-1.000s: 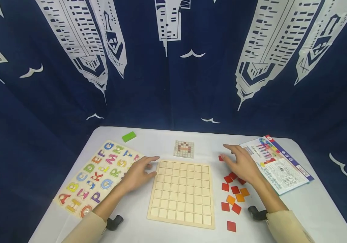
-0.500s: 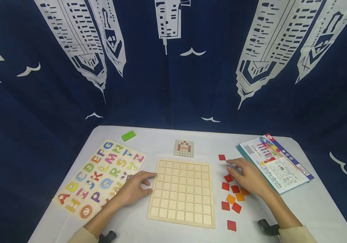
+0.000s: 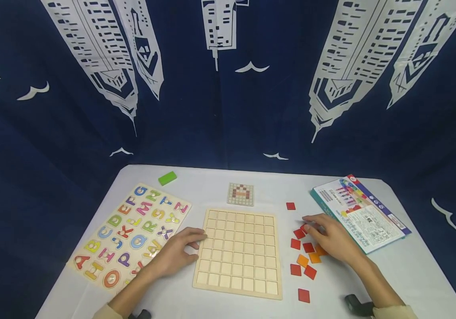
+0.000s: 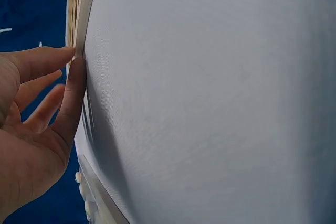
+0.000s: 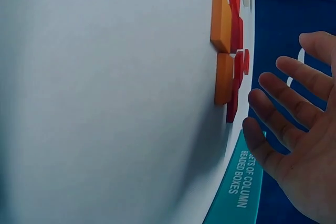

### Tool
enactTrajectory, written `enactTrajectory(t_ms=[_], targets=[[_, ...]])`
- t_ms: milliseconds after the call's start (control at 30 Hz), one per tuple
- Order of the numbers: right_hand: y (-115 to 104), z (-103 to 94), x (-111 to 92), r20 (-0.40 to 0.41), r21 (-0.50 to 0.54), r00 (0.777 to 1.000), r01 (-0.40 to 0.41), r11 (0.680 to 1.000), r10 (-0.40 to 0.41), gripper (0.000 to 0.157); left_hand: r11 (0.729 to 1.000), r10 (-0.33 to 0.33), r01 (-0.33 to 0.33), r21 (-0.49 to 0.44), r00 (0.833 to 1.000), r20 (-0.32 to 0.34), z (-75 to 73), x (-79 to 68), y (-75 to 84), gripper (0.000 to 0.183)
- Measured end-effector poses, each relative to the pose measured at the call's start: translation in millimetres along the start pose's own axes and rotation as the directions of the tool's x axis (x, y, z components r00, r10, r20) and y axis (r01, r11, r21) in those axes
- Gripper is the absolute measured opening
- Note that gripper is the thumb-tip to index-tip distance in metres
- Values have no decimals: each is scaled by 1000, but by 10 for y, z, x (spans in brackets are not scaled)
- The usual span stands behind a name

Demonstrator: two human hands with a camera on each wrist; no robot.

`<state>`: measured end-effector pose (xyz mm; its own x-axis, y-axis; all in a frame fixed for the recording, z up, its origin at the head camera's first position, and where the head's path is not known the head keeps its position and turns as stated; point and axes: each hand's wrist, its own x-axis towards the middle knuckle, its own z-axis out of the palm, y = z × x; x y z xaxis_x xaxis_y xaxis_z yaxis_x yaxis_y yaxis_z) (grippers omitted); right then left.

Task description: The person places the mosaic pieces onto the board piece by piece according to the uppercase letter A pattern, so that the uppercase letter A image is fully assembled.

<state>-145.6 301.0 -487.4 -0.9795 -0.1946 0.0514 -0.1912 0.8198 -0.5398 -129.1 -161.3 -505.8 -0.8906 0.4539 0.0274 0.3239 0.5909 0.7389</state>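
Note:
My left hand (image 3: 177, 250) rests at the left edge of a wooden grid board (image 3: 237, 252). In the left wrist view, its index fingertip and thumb touch the board's rim (image 4: 86, 11) without visibly curling round it. My right hand (image 3: 333, 239) hovers low over loose square tiles right of the board. Its fingers are spread and hold nothing in the right wrist view, apart from the orange tiles (image 5: 221, 22). Several red tiles (image 3: 295, 270) and orange tiles (image 3: 302, 261) lie scattered there, some partly hidden by the hand. A lone red tile (image 3: 290, 206) lies farther back.
Behind the board lies a small pattern card (image 3: 240, 194). An alphabet puzzle board (image 3: 132, 230) is at the left, with a green block (image 3: 167, 178) beyond it. A printed box (image 3: 361, 212) lies right of the tiles. A dark blue curtain (image 3: 196, 124) hangs behind the table.
My right hand has drawn back toward me from near the lone red tile to above the tile cluster. The left hand has moved down along the board's left edge.

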Motion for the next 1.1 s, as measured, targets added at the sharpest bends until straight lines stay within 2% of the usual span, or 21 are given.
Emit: enactTrajectory(t_ms=[133, 300, 500, 700, 1000, 1100], targets=[[20, 7, -22, -1, 3, 1000, 5, 1000, -5, 36, 1000, 20, -20, -19, 1000, 21, -15, -27, -8, 45], [41, 21, -40, 0, 11, 1000, 11, 1000, -11, 35, 1000, 7, -6, -29, 999, 45, -28, -50, -8, 38], [58, 31, -53, 9, 34, 1000, 5, 999, -5, 36, 999, 26, -25, -21, 999, 40, -36, -52, -17, 33], [69, 19, -49, 7, 49, 1000, 3, 999, -3, 35, 999, -5, 7, -37, 999, 47, -49, -57, -6, 32], [117, 6, -67, 1, 48, 1000, 3, 999, -3, 32, 999, 33, -33, -4, 999, 2, -10, -64, -39, 37], [126, -4, -77, 1, 46, 1000, -2, 999, 2, 32, 999, 35, -35, -21, 999, 3, 3, -63, -44, 38]])
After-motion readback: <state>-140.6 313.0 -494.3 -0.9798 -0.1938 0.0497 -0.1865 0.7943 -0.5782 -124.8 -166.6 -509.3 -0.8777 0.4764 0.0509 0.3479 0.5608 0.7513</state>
